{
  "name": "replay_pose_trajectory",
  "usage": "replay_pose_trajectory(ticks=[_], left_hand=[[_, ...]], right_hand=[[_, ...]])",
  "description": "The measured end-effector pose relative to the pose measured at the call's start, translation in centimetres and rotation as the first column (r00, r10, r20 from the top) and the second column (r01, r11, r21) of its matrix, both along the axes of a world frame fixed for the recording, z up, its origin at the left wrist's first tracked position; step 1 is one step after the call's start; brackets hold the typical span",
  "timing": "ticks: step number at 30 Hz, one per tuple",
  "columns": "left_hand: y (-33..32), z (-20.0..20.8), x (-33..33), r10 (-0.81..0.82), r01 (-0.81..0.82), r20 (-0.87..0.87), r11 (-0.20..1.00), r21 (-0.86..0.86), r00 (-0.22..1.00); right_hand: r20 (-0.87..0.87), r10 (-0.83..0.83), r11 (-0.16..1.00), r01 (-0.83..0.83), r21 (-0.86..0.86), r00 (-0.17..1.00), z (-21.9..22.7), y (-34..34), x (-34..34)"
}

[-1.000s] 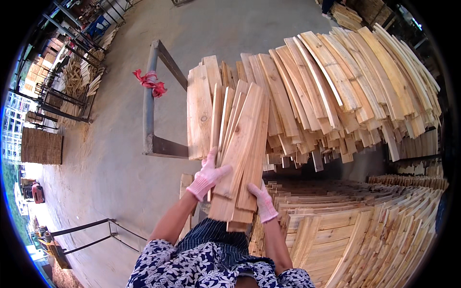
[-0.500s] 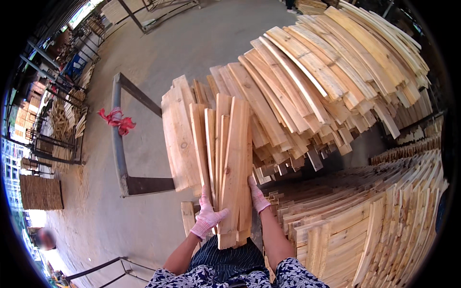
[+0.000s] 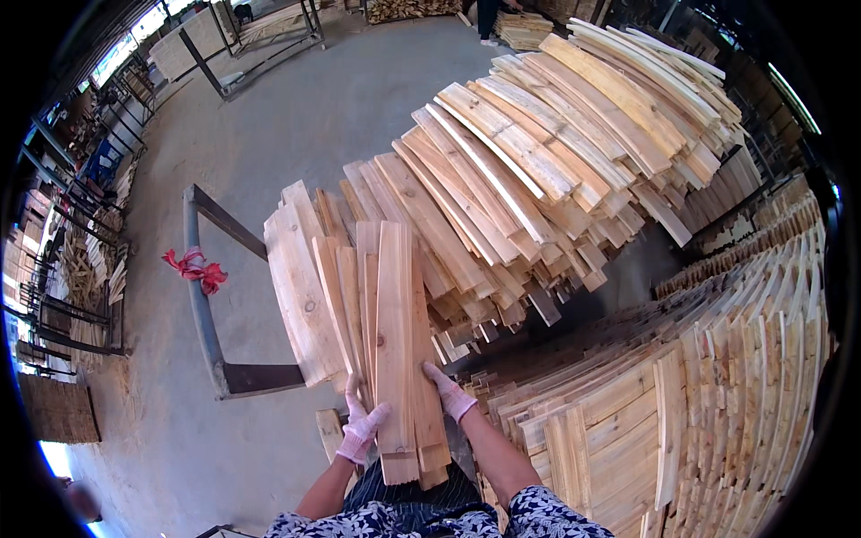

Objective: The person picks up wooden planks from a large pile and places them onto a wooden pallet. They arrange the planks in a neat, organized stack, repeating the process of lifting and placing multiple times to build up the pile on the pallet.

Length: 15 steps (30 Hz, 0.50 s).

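A bundle of long pale wooden planks stands fanned out in front of my body, its near ends reaching my dark apron. My left hand, in a pinkish knit glove, grips the bundle's left side with the thumb toward the planks. On the opposite side my right hand, gloved alike, presses against the planks' edge; its fingertips are partly hidden. Just beyond lies a large pile of loose planks, overlapping and slanted, and the held bundle's far ends overlap its near left end.
A metal frame with a red cloth strip tied on rises left of the pile. Tall, tightly stacked planks fill the right side. Metal racks with wood line the far left. Another person stands at the far back.
The view has tilted up, showing more of the far floor. The planks between my hands have shifted closer together, with one broad plank now covering others. Both hands remain on the bundle.
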State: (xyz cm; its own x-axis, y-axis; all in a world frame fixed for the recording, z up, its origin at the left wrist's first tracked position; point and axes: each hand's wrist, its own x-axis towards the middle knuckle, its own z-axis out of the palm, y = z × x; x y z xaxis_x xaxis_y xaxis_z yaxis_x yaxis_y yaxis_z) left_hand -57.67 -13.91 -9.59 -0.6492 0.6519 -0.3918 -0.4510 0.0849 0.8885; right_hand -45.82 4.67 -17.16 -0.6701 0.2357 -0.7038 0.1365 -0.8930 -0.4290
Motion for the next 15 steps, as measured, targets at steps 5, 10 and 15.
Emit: replay_pose_trajectory(ticks=[5, 10, 15], left_hand=[[-4.4, -6.9, 0.6, 0.101, -0.108, -0.042, 0.965, -0.240, 0.994], [-1.8, 0.1, -0.2, -0.005, 0.062, 0.257, 0.975, -0.215, 0.967], [-4.7, 0.9, 0.6, -0.069, 0.110, 0.409, 0.991, -0.078, 0.910]], right_hand=[[0.020, 0.116, 0.993, -0.116, -0.010, 0.993, 0.5, 0.4, 0.4], [-0.097, 0.123, 0.992, -0.120, 0.037, 0.988, 3.6, -0.6, 1.0], [-0.113, 0.115, 0.979, -0.094, 0.181, 0.987, 10.6, -1.9, 2.7]])
